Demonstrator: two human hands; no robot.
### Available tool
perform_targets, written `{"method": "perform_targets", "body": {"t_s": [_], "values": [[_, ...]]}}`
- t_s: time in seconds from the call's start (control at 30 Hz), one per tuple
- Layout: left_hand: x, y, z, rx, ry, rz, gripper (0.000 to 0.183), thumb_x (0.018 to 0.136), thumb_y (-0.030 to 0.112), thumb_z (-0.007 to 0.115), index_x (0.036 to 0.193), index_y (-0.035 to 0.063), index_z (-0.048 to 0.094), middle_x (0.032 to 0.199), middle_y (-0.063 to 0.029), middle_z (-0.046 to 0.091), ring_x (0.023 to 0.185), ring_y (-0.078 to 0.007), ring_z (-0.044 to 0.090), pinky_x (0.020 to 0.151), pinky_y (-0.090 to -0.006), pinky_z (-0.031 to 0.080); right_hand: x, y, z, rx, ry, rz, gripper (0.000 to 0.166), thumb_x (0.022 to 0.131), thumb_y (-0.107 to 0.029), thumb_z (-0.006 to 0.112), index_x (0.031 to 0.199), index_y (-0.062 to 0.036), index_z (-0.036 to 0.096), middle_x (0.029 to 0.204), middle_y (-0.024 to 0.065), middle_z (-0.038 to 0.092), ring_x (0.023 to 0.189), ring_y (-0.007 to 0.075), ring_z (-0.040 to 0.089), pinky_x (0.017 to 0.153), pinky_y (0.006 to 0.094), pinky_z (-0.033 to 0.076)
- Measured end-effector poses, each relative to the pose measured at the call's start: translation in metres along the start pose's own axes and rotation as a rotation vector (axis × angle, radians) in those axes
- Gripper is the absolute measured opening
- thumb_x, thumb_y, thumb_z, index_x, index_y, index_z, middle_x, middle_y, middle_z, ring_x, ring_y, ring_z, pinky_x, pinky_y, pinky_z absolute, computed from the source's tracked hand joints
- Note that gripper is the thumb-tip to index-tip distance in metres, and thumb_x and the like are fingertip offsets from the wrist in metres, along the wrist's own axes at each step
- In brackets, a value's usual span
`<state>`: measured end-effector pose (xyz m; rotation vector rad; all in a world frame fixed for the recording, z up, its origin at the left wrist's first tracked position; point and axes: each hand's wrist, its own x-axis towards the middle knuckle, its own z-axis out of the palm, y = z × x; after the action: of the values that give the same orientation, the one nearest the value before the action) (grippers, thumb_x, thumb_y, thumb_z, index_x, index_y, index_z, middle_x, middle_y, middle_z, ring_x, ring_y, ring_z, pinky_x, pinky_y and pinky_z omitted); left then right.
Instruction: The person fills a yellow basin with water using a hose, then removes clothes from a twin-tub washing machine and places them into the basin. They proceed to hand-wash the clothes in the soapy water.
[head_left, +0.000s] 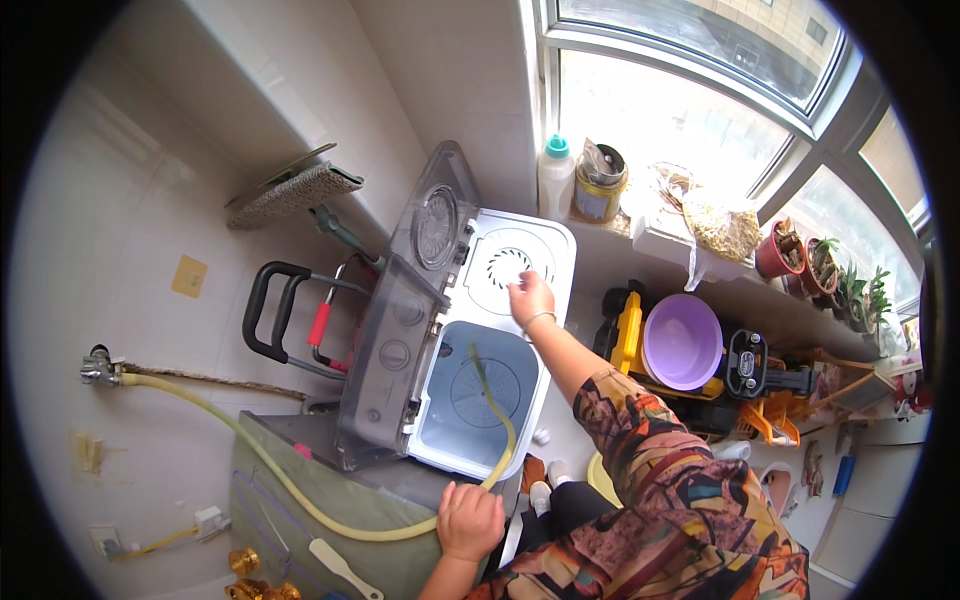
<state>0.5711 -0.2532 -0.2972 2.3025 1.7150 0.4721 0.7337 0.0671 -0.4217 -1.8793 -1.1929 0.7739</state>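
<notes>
A twin-tub washing machine (566, 247) stands before me, its smoky translucent lids (382, 352) raised on the left. The yellow hose (300, 506) runs from a wall tap (100, 366) and over the tub's near edge into the blue-grey wash tub (442, 420). My left hand (470, 521) is closed around the hose just outside that edge. Above the white spin-side cover (491, 247), my right hand (531, 298) has its fingers bent and partly hidden; whether it touches the cover or holds anything is unclear.
A purple basin (682, 341) rests on a yellow toy vehicle (628, 330) at right. Bottles, a tin and potted plants (780, 251) line the windowsill. A folded cart handle (259, 311) and a mop-like cleaner (296, 196) stand behind the machine. A green-covered surface (262, 457) holds a pale brush-like tool (337, 562).
</notes>
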Motion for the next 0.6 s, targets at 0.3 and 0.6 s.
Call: {"method": "perform_targets", "body": {"t_s": [0.3, 0.6], "values": [[-0.004, -0.005, 0.001, 0.021, -0.008, -0.024, 0.011, 0.076, 0.021, 0.066, 0.072, 0.0129, 0.058, 0.084, -0.0016, 0.059, 0.090, -0.0215, 0.058, 0.092, -0.0440, 0.042, 0.020, 0.018, -0.030, -0.541, -0.140, 0.088, 0.044, 0.085, -0.030, 0.063, 0.125, -0.0183, 0.053, 0.119, 0.0153, 0.054, 0.102, 0.0321, 0.061, 0.083, 0.0423, 0.051], [-0.005, -0.007, 0.000, -0.003, -0.009, -0.027, 0.011, 0.076, 0.021, 0.066, 0.072, 0.0128, 0.058, 0.084, -0.0019, 0.060, 0.089, -0.0210, 0.059, 0.091, -0.0421, 0.043, 0.048, 0.013, -0.022, -0.689, -0.204, 0.108, 0.039, 0.083, -0.027, 0.061, 0.113, -0.0039, 0.052, 0.113, 0.0184, 0.061, 0.101, 0.0328, 0.063, 0.084, 0.0413, 0.052]]}}
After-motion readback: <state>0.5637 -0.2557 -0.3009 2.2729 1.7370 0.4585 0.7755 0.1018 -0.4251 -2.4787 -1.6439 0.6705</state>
